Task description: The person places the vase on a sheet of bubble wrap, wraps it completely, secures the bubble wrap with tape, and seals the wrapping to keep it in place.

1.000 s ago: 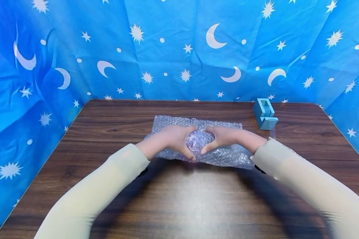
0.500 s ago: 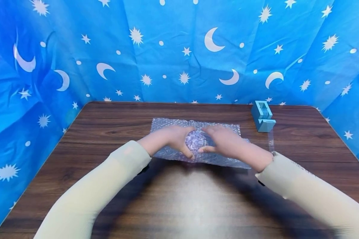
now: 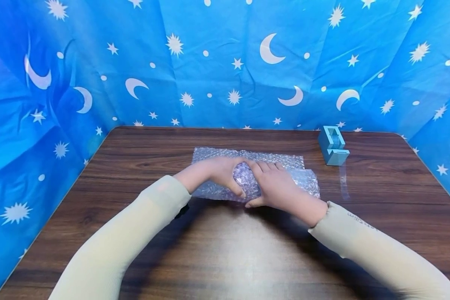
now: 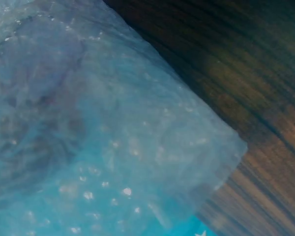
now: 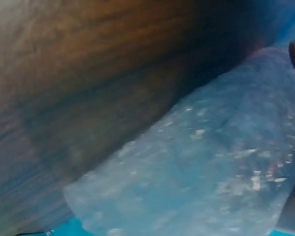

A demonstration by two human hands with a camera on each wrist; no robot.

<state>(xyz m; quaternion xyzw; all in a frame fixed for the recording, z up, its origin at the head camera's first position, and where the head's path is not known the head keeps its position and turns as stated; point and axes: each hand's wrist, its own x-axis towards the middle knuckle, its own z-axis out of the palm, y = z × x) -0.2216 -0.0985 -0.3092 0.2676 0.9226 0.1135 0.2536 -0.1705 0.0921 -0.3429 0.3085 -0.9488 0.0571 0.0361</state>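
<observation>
Holding a round, purplish wrapped bundle [image 3: 246,180] in the left hand [image 3: 222,171], curved about its left side. Laying the right hand [image 3: 278,183] wide over its right side, thumb spread from fingers. Have it on loose bubble wrap [image 3: 309,180], toward the middle of the table's [image 3: 142,154] far edge. Can see a blue tape dispenser [image 3: 335,156] toward the far right corner, trailing clear tape [image 3: 343,183].

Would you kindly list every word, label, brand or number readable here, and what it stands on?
No text can be read with certainty.
Right sleeve: one line of dark lettering near the cuff, too small and blurred to quote.
Tape dispenser, bubble wrap: no lettering visible.
Backdrop: moons, stars and dots only.
</observation>
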